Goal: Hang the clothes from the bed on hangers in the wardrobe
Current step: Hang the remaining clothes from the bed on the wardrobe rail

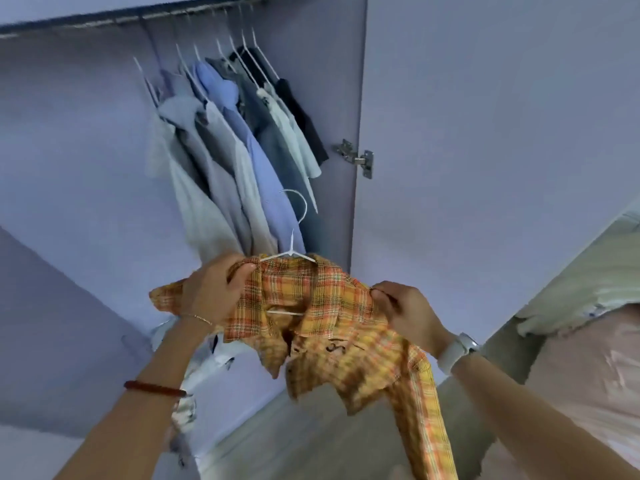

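The person is holding an orange-and-yellow plaid shirt [332, 306] between both hands, in front of the open wardrobe. The left hand [214, 292] is gripping the shirt's shoulder area with fingers and thumb curled round the cloth. The right hand [401, 310] is pinching the opposite shoulder between thumb and fingertips. A white wire hanger [292, 252] is sitting inside the shirt, its hook rising above and beyond the hands, its lower bar showing through the open collar between them.

Risks, as judged from this position:
- The shirt is looking bunched and unevenly seated; one shoulder may be slipping off the hanger arm once either hand is letting go.
- Neither hand is gripping the hanger itself, so far as can be seen; the hanger may be tipping or dropping through the neck opening when the garment is being lifted.
- The rail [138, 19], well above the hands, is already carrying a tight row of hung shirts [235, 133]; the hook may be snagging a neighbouring hanger or garment.
- A loose sleeve is trailing below the right hand and may be catching on the way up.

Materials and shapes: the plaid shirt is appearing soft, thin and crumpled, woven, with a dark mark near the chest. The hanger is appearing thin, smooth and rigid, with a rounded hook. The hung shirts are pale grey, blue and dark, draping limply. A metal hinge [360, 159] is sitting on the wardrobe door [485, 116], above and beyond the right hand. A patterned white garment [194, 382] is hanging below the left wrist; what is supporting it cannot be told.
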`<state>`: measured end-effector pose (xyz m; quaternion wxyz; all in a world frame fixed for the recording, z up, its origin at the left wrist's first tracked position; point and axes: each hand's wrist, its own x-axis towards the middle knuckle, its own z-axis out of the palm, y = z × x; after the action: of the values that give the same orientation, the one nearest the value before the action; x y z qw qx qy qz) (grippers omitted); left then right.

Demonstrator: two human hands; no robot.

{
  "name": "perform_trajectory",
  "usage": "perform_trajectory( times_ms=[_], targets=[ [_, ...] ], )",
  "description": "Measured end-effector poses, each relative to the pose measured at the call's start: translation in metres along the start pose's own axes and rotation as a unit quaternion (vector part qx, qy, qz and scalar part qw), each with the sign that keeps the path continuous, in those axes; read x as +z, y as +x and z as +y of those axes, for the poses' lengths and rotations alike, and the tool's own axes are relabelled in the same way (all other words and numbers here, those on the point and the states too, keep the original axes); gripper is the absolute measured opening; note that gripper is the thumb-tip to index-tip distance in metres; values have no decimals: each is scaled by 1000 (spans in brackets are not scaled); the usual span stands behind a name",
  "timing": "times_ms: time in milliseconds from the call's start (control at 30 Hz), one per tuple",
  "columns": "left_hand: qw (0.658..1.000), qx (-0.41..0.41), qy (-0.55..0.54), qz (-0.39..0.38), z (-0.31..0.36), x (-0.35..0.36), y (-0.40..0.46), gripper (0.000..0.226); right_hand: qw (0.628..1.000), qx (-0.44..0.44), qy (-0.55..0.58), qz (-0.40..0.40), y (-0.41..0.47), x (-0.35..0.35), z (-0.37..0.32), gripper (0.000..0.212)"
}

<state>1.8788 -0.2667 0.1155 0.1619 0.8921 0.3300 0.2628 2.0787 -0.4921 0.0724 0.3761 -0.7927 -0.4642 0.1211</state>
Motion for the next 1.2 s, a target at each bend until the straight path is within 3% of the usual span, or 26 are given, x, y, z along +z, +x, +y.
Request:
perform_trajectory(
  times_ms=[100, 300, 433, 633, 867, 1000, 1200],
  targets=[
    [997, -43, -3, 68, -17, -30, -7, 32, 993, -93, -10, 67, 30, 5, -34, 43],
    [971, -131, 16, 197, -41, -61, -25, 31, 971, -210, -84, -80, 78, 4, -83, 35],
    [937, -258, 91, 215, -57, -62, -41, 27, 956, -258, -25, -135, 85, 27, -102, 23],
    [912, -326, 107, 222, -61, -87, -44, 31, 952, -295, -5, -78, 91, 56, -145, 47],
    [894, -319, 125, 288, -61, -122, -27, 38, 974, -209, 63, -56, 120, 88, -196, 29],
    [902, -233, 164, 324, -61, -143, 2, 41, 979, -179, 93, -9, 147, 101, -227, 39],
    [901, -109, 231, 351, -55, -184, 58, 49, 981, -137, 122, 68, 192, 123, -271, 31]
  ],
)
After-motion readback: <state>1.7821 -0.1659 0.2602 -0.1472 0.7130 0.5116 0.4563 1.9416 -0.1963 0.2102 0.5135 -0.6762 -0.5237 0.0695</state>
